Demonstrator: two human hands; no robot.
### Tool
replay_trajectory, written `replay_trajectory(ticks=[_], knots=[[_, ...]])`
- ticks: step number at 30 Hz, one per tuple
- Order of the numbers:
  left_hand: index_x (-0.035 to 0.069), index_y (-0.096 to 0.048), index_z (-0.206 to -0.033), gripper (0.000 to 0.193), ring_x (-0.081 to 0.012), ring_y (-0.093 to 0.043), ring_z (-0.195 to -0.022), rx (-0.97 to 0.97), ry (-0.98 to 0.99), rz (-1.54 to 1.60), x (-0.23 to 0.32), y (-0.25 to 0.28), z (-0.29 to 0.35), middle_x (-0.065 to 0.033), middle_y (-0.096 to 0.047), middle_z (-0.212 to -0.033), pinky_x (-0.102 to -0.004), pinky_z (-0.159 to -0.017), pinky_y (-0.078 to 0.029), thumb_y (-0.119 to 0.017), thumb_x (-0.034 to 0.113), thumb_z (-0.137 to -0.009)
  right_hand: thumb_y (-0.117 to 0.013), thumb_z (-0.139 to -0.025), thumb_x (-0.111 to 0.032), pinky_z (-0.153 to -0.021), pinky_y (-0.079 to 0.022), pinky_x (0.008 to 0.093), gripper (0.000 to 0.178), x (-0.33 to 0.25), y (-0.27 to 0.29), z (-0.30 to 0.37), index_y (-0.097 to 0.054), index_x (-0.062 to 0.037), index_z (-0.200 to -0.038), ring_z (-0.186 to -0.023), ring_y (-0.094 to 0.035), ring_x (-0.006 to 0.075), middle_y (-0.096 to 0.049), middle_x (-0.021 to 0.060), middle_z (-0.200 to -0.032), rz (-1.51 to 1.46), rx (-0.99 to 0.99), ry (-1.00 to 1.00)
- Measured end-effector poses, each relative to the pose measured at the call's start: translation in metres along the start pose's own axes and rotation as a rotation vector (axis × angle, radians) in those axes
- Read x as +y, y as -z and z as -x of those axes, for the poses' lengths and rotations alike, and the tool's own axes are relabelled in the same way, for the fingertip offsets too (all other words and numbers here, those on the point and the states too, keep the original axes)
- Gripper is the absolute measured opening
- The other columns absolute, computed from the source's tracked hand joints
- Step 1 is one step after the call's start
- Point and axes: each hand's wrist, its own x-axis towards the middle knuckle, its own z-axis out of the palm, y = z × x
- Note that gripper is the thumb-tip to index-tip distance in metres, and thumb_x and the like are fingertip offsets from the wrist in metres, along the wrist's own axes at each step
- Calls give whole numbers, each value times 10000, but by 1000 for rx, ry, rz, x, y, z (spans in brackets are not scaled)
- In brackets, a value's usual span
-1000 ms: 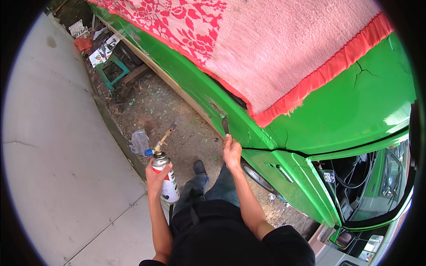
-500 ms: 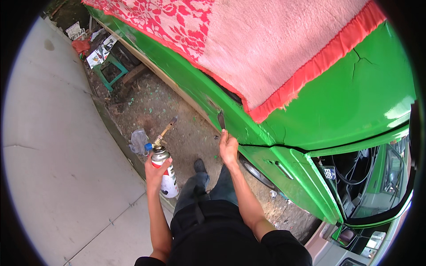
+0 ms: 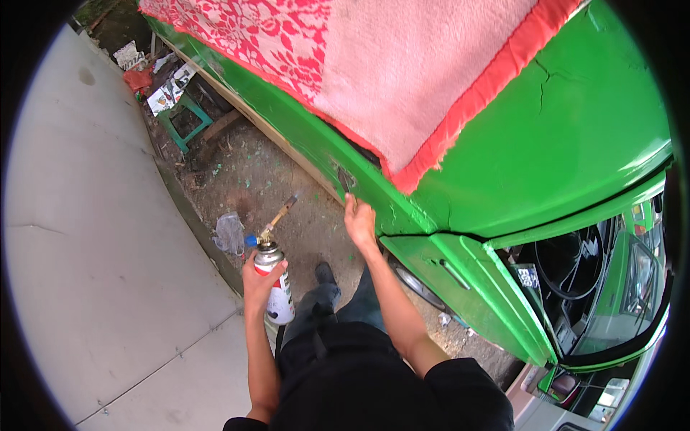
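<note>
My left hand [image 3: 263, 280] is wrapped round the gas canister of a blowtorch [image 3: 280, 302], a white and red can with a blue knob and a brass nozzle. The nozzle points up and to the right, apart from the vehicle. In my right hand [image 3: 361, 219] is the handle of a dark-bladed scraper [image 3: 343, 179]. Its blade lies at a scraped, bare patch [image 3: 350, 177] on the side of the green vehicle [image 3: 392, 205]. My fingers partly cover the scraper's handle.
A red and pink blanket [image 3: 392, 79] drapes over the vehicle's roof. The cab door [image 3: 449, 280] is at the right. At the left runs a pale grey wall [image 3: 93, 215]. A green stool [image 3: 185, 122], a plastic bag [image 3: 228, 233] and paint flakes lie along the ground.
My right hand has moved slightly left and up with the scraper, its blade now at the bare patch. The blowtorch has shifted a little to the right and down in the picture.
</note>
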Motion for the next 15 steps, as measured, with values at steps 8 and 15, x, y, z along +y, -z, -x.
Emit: replay_trajectory(ticks=[8,15], knots=[[2,-617,-1015,366,-106,-625,-725,50,-4,67,-8,5,1,-52,-685,-859,-284,-663,-505,-839,170,-778,-555,-988,-259,-752,-487,514,315,6,16,13,-642,43,-1009,-829,-630,495,-645,305,-848,11,44,-16],[0,-619,-1018,365,-110,-630,-725,52,-19,34,-2,4,-8,-59,-689,-865,-279,-668,-507,-834,173,-778,-562,-984,-264,-724,-481,521,316,-1,10,17,-650,38,-963,-809,-620,502,-633,301,-816,53,41,-20]])
